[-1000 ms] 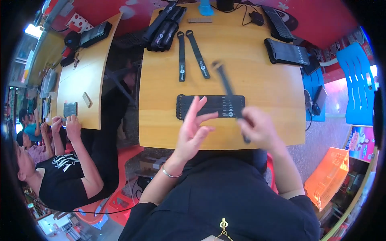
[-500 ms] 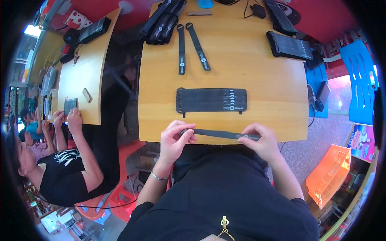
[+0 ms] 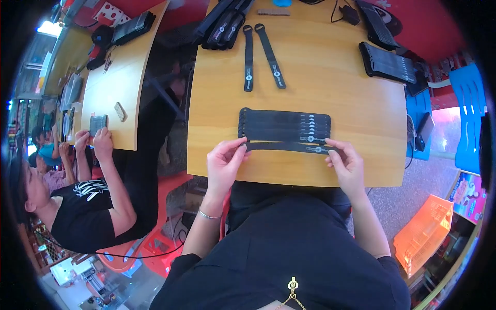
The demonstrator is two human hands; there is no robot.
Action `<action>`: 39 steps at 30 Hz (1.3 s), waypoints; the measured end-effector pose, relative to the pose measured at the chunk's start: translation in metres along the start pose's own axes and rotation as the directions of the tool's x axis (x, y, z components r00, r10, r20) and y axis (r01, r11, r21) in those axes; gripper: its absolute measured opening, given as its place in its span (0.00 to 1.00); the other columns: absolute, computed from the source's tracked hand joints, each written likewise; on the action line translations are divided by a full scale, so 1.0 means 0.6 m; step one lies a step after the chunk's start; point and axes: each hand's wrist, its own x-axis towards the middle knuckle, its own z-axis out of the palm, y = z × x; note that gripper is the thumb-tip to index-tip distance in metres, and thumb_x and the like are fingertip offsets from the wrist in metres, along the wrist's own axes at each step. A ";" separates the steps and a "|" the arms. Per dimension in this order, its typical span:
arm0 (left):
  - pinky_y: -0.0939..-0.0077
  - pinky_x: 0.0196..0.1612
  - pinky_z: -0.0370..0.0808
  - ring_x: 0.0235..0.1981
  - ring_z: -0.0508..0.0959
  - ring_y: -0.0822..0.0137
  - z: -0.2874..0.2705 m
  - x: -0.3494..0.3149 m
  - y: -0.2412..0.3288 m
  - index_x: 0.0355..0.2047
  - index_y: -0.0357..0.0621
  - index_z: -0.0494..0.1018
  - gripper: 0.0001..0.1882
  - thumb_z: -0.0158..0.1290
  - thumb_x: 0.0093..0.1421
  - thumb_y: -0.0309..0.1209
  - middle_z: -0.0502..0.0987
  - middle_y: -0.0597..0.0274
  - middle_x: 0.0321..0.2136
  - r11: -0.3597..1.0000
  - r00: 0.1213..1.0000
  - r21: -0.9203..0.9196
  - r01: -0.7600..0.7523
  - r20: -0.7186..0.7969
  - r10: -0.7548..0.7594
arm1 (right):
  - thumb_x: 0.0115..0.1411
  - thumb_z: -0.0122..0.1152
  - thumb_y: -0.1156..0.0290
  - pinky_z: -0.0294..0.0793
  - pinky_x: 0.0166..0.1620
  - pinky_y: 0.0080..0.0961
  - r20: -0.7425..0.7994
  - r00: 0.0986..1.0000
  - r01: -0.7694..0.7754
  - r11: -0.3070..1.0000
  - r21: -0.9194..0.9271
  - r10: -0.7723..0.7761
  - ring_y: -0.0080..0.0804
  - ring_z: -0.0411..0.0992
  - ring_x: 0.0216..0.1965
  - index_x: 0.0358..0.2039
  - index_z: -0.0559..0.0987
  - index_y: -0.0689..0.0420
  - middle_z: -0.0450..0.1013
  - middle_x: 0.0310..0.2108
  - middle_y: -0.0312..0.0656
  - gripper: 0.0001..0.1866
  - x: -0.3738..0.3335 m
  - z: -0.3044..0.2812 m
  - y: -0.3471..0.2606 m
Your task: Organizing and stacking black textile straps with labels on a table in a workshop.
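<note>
A black fabric strap (image 3: 284, 147) with white printing is stretched level between my hands at the near edge of a row of overlapping straps (image 3: 279, 123). My left hand (image 3: 226, 160) pinches its left end between thumb and fingers. At the printed right end, my right hand (image 3: 347, 164) grips it the same way. The row lies flat on the table, its straps parallel and their printed ends to the right. Farther back lie two single straps, one nearly straight (image 3: 248, 62) and one slanted (image 3: 270, 59), each with a slotted rounded end.
On the wooden table (image 3: 217, 163), bundled black straps (image 3: 225, 26) lie at the back left. Another strap stack (image 3: 387, 63) sits at the right edge. A black adapter (image 3: 349, 15) is behind. An orange crate (image 3: 423, 232) stands lower right. Left, another person works at a separate table (image 3: 111, 93).
Both my hands have moved forward with the strap, bringing it from the table's near edge up against the row. The whole view has shifted slightly.
</note>
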 end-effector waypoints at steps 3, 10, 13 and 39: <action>0.82 0.37 0.78 0.33 0.81 0.71 -0.006 0.013 -0.005 0.40 0.31 0.75 0.08 0.54 0.59 0.19 0.79 0.57 0.32 1.000 1.000 0.025 0.017 -0.020 -0.016 | 0.60 0.57 0.80 0.74 0.34 0.14 -0.032 0.999 -0.027 1.000 0.012 0.028 0.16 0.71 0.31 0.43 0.74 0.61 0.70 0.32 0.34 0.10 0.009 -0.001 0.010; 0.82 0.38 0.77 0.32 0.80 0.72 -0.011 0.030 -0.016 0.37 0.31 0.74 0.06 0.54 0.59 0.19 0.79 0.58 0.30 0.998 0.997 -0.013 -0.060 -0.052 0.059 | 0.60 0.57 0.80 0.74 0.32 0.15 -0.044 0.999 -0.015 1.000 0.005 0.016 0.17 0.72 0.28 0.40 0.73 0.61 0.71 0.30 0.35 0.08 0.020 -0.006 0.019; 0.82 0.38 0.77 0.32 0.80 0.72 -0.011 0.030 -0.016 0.37 0.32 0.74 0.06 0.54 0.59 0.19 0.79 0.60 0.29 0.998 0.997 0.023 -0.066 -0.045 0.067 | 0.61 0.56 0.80 0.74 0.33 0.15 -0.059 0.997 0.058 0.998 0.021 -0.056 0.17 0.72 0.29 0.40 0.74 0.61 0.71 0.30 0.35 0.07 0.021 -0.002 0.025; 0.92 0.25 0.66 0.23 0.69 0.84 0.000 0.045 -0.038 0.33 0.38 0.71 0.08 0.56 0.54 0.18 0.72 0.72 0.24 0.983 0.980 0.158 -0.094 -0.157 0.119 | 0.57 0.58 0.82 0.65 0.28 0.08 -0.111 0.992 0.049 0.994 -0.100 -0.060 0.10 0.66 0.26 0.35 0.73 0.59 0.69 0.26 0.29 0.06 0.027 0.002 0.038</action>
